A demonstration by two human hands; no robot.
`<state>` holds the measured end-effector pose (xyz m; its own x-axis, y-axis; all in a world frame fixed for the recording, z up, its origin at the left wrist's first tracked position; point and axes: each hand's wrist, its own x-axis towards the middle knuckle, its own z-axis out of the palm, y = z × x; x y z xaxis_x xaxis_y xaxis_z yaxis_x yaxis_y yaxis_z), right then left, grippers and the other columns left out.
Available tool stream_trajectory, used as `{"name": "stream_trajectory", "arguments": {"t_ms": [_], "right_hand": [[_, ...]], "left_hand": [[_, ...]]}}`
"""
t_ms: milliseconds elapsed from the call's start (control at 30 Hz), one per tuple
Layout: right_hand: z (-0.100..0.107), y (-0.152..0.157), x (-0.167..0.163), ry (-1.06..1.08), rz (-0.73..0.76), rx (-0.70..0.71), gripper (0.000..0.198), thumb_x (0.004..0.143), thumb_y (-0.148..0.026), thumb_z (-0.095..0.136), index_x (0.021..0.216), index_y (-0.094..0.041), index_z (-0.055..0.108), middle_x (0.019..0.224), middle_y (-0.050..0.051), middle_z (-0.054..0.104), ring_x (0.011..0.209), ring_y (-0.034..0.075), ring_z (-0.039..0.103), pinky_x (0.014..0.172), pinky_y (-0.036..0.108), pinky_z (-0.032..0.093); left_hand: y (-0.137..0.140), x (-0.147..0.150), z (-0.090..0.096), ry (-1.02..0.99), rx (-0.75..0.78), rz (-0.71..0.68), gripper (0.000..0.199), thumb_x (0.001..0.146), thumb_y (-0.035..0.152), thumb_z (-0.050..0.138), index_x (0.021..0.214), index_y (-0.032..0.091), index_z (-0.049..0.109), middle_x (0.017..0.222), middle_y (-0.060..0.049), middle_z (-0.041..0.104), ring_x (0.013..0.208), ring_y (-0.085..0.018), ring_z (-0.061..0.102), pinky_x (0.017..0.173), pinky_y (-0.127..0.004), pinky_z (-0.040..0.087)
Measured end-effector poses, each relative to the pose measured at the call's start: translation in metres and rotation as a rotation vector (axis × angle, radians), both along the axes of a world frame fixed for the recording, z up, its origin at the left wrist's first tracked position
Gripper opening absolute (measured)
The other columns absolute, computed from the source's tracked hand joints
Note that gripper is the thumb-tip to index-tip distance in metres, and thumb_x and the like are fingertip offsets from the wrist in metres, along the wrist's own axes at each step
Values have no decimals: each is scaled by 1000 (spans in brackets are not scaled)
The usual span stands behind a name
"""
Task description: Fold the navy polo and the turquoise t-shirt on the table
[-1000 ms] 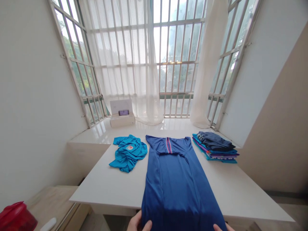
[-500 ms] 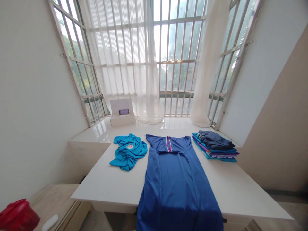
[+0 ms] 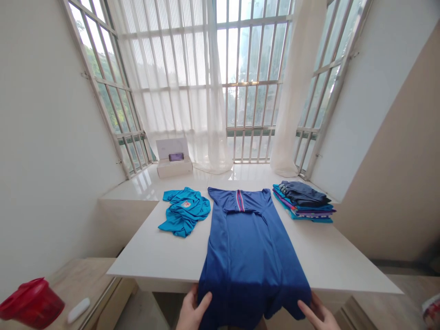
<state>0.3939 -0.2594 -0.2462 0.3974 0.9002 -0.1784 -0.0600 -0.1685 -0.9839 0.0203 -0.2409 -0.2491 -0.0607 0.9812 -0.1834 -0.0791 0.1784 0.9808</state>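
Holding: we have the garment (image 3: 250, 252) by its near end, one hand at each side.
Left hand (image 3: 193, 308): we pinch the near left edge, thumb on top of the cloth; the other fingers are partly hidden by it.
Right hand (image 3: 318, 311): we pinch the near right corner, thumb laid on the cloth and the fingers curled at its outer edge, their tips out of our sight.
Garment: dark blue and smooth, it lies lengthwise over the middle of the table (image 3: 165, 256), its near end reaching past the near edge. At the far end we see a folded-over part with a red and white stripe (image 3: 239, 200) down its middle.
Top (image 3: 187, 213): bright teal and crumpled, it lies just left of the garment, a pale badge showing.
Pile (image 3: 305, 201): to the far right we see folded clothes, a dark one uppermost, with teal and purple layers below.
Sill (image 3: 144, 185): beyond the table, glossy white, it bears a white box (image 3: 173, 170) on the left, with a phone (image 3: 176, 156) upright on it.
Window (image 3: 252, 129): barred, at the far side, part covered by sheer white curtains (image 3: 202, 105).
Bench (image 3: 96, 272): at the near left we see a red bucket (image 3: 32, 303) and a small white object (image 3: 79, 310).
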Motion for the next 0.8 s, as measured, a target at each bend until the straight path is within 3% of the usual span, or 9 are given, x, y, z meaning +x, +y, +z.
{"name": "stream_trajectory", "arguments": {"t_ms": [133,300,367,467,533,667,800], "right_hand": [[-10,12,0,86,-70,35,53,49,-60,82,79,-17,74,83,11,79,91,37,73,87,42,58],[-4,5,-5,130,33,-22,50,56,-57,82,82,-15,75,82,10,79,81,33,74,77,40,60],[6,-2,-6,105,109,-95,48,58,-56,81,83,-15,76,82,10,79,78,32,74,75,40,60],[20,-12,-5,3,252,-181,46,60,-55,79,82,-14,78,83,10,79,80,33,74,76,41,59],[23,-17,-2,-60,354,-206,46,63,-55,77,83,-13,78,84,11,78,83,33,73,77,41,58],[16,-30,5,-160,339,-217,53,58,-60,80,82,-13,78,83,12,77,85,34,71,76,40,57],[13,-47,11,-78,490,-136,57,67,-65,73,89,-13,78,84,11,77,81,32,71,75,42,56]], "left_hand": [[7,-6,15,-5,67,-39,66,62,67,77,100,13,69,102,-16,75,105,-34,68,95,-41,53],[-16,-20,29,573,136,118,35,79,57,63,85,23,62,76,-3,69,74,-23,68,72,-32,54],[-26,-9,43,642,162,0,28,85,51,57,80,23,60,73,-2,67,70,-20,65,69,-28,51],[-31,30,64,471,107,-455,19,84,40,60,83,21,64,78,-3,70,73,-19,67,68,-25,51],[-30,64,70,351,70,-675,21,79,31,65,97,20,68,94,-5,74,88,-22,68,77,-27,52],[-21,131,57,270,81,-614,45,72,26,73,115,17,66,120,-11,67,113,-28,60,99,-38,45],[-19,174,39,-133,-73,-628,43,72,42,79,99,10,67,95,-14,72,90,-28,67,83,-39,51]]}}
